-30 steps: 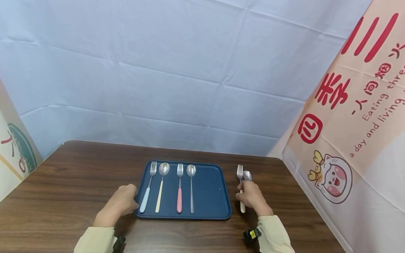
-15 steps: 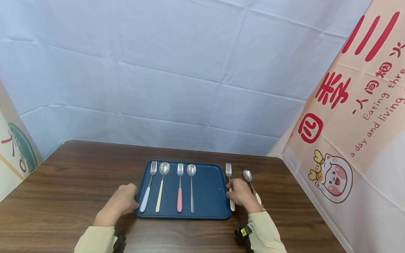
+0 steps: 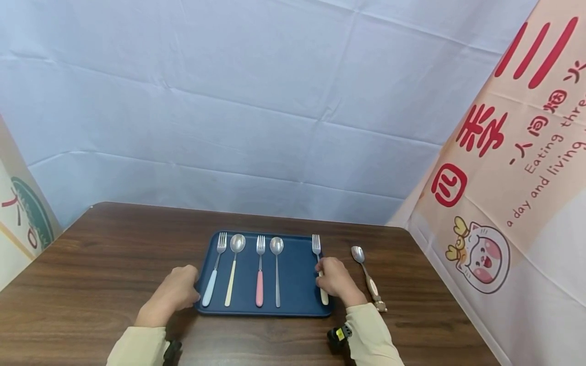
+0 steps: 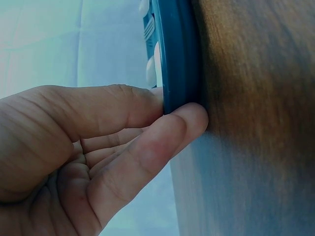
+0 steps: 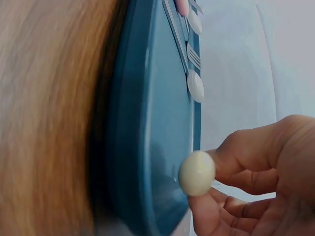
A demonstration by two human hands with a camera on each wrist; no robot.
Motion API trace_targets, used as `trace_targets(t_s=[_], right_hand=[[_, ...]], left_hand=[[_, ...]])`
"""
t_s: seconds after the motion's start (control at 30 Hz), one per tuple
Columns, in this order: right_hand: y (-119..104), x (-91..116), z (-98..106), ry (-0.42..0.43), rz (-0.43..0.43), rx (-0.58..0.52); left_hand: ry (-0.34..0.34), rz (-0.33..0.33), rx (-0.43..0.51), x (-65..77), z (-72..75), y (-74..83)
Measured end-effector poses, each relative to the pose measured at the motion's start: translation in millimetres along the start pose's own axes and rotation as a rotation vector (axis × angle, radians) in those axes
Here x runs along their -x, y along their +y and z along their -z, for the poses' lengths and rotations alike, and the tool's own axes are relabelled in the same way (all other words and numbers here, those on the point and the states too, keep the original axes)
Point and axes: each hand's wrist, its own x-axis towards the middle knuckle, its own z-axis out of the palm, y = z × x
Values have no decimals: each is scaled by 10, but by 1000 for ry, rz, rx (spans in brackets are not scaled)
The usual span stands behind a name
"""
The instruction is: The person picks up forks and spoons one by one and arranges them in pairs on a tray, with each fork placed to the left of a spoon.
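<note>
My left hand [image 3: 177, 288] pinches the left rim of a dark blue tray [image 3: 297, 274], thumb on the rim and fingertips at its outer side in the left wrist view. My right hand [image 3: 336, 277] grips a fork [image 3: 316, 245] by its cream handle, close over the tray's right side, tines pointing away. The rounded handle end shows large in the right wrist view. Side by side on the tray lie a light-blue-handled fork [image 3: 209, 290], a cream-handled spoon [image 3: 231, 284], a pink-handled fork [image 3: 259, 291] and an all-metal spoon [image 3: 277, 279].
Right of the tray, on the brown wooden table [image 3: 114, 254], lies a spoon [image 3: 372, 287] with a decorated handle end. A pale cloth [image 3: 229, 127] hangs behind the table, and a printed cloth [image 3: 517, 168] stands along the right.
My right hand has carried the cream-handled fork leftward from beside the decorated spoon to over the tray's right side. That spoon is now fully uncovered. The left hand stays at the rim.
</note>
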Motion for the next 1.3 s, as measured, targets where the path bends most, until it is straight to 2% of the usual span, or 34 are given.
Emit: trace_targets(t_s=[0.4, 0.87, 1.13, 1.3], right_hand=[[-129, -33, -157, -64, 18, -60], [-250, -80, -271, -78, 34, -77], [-293, -90, -300, -83, 52, -63], [-305, -87, -298, -80, 68, -53]], left_hand=[[-5, 7, 10, 6, -2, 7], [3, -22, 4, -4, 5, -4], [-3, -10, 3, -2, 10, -4], [17, -27, -7, 3, 6, -8]])
